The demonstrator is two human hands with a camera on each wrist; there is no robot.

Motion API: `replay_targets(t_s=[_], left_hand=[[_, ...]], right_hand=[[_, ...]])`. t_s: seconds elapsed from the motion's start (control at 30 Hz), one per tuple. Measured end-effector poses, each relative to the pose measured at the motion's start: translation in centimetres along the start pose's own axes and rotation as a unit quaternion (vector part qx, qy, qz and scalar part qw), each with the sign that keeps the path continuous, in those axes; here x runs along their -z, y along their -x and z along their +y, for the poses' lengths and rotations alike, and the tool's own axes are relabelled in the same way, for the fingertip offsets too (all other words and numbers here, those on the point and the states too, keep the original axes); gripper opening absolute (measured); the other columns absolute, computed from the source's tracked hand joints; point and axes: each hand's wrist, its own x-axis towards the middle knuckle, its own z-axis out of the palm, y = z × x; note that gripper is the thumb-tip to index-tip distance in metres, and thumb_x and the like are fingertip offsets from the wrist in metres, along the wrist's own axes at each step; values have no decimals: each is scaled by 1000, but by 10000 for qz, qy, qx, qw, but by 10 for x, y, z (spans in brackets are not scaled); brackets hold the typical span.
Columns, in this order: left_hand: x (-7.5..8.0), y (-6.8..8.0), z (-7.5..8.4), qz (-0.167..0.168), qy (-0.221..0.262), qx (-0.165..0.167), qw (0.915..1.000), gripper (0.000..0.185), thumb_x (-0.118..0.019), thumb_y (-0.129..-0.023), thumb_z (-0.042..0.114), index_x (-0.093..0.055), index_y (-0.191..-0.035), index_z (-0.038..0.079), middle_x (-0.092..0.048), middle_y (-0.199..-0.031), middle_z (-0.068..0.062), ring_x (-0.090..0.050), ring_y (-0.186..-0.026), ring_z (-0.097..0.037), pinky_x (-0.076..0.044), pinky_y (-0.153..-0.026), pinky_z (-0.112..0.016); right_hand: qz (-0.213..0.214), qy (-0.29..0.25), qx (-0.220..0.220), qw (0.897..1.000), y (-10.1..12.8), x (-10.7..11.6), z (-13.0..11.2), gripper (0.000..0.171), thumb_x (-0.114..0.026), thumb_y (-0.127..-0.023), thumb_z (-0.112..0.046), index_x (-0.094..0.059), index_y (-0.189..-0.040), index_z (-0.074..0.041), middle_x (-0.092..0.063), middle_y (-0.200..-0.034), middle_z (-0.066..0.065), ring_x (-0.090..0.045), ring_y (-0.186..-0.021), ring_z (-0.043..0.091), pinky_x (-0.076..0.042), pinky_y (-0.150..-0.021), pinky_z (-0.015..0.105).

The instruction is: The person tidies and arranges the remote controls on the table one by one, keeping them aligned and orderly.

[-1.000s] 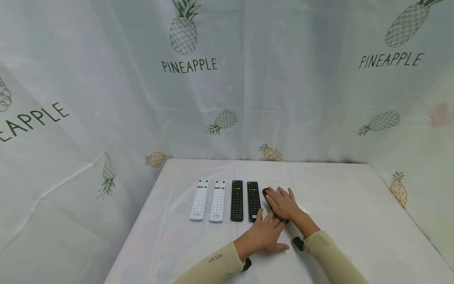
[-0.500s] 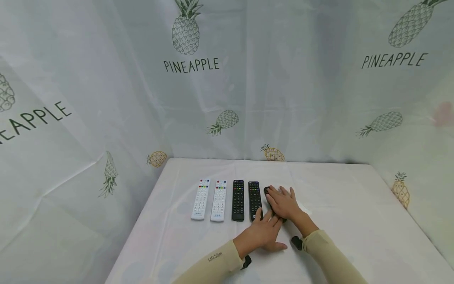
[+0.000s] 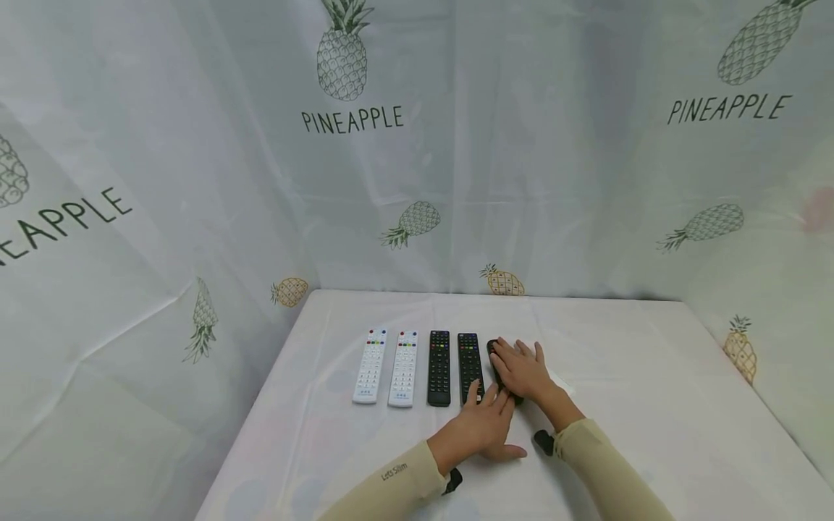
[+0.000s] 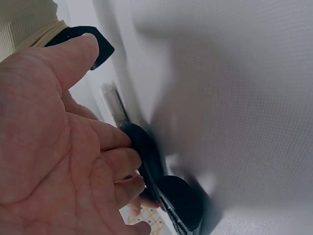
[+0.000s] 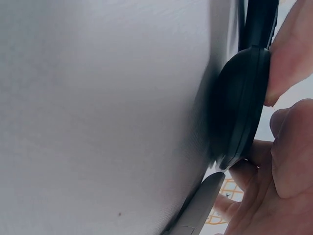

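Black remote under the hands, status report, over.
Right hand lies flat over the fifth remote, fingers straight. Left hand touches its near end. Four remotes lined up alongside to the left on the table; nothing in the way.

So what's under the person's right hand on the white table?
A black remote control, fifth in the row; only its far end and a sliver near the wrist show. The right hand lies flat over the rest, hiding its buttons. The left hand touches its near end.

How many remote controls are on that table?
5, in one row: two white remotes on the left, two black ones beside them, and a fifth black remote mostly hidden under both hands.
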Motion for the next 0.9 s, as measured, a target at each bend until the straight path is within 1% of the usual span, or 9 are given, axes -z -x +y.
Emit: replay_targets(t_s=[0.13, 0.23, 0.33, 0.43, 0.57, 0.67, 0.9], left_hand=[[0, 1, 0, 11, -68, 12, 10000, 93, -38, -87, 81, -24, -158, 23, -17, -165, 8, -17, -153, -14, -18, -122, -50], [-1, 2, 1, 27, -194, 16, 9998, 95, -37, -86, 83, -23, -158, 22, -16, -166, 7, -17, -153, -15, -17, -122, -51], [-2, 1, 1, 32, -219, 35, 9997, 96, -36, -85, 83, -23, -158, 23, -17, -166, 7, -16, -153, -14, -17, -122, -51], [-3, 1, 1, -2, -144, 42, 9999, 94, -35, -86, 83, -23, -158, 23, -17, -166, 7, -16, -153, -15, -16, -122, -51], [-1, 1, -2, -40, -39, 19, 10000, 93, -35, -87, 82, -24, -158, 23, -17, -165, 7, -16, -153, -16, -16, -122, -51], [0, 1, -3, -50, 11, 19, 10000, 91, -35, -88, 81, -25, -158, 22, -18, -165, 7, -16, -153, -15, -16, -122, -52], [-2, 0, -4, -14, 60, 33, 10000, 93, -34, -87, 82, -26, -158, 22, -19, -165, 6, -17, -153, -16, -17, -122, -51]], right_hand=[[28, 18, 6, 10000, -1, -2, 1, 52, -36, -106, -40, -47, -148, -10, -41, -155, 12, -32, -142, 49, -7, -113, 73], [110, 186, 46, 9998, -2, -3, 1, 52, -36, -106, -41, -47, -147, -11, -42, -155, 11, -31, -142, 49, -6, -113, 73], [171, 336, 96, 9992, -2, -3, 1, 52, -36, -106, -40, -48, -147, -10, -43, -155, 11, -30, -143, 49, -5, -113, 73], [154, 274, 81, 9995, -2, -4, 1, 52, -36, -106, -40, -47, -147, -9, -42, -155, 11, -29, -143, 50, -5, -113, 73], [80, 207, 32, 9997, -3, -3, 1, 53, -36, -106, -40, -46, -148, -9, -40, -156, 13, -28, -143, 50, -5, -113, 73], [40, 257, 20, 9997, -4, -3, 1, 53, -36, -106, -40, -46, -148, -8, -40, -156, 13, -29, -143, 50, -6, -113, 73], [-102, 108, -114, 9998, -6, -2, -2, 54, -35, -106, -41, -43, -150, -10, -39, -157, 12, -29, -143, 50, -4, -114, 72]])
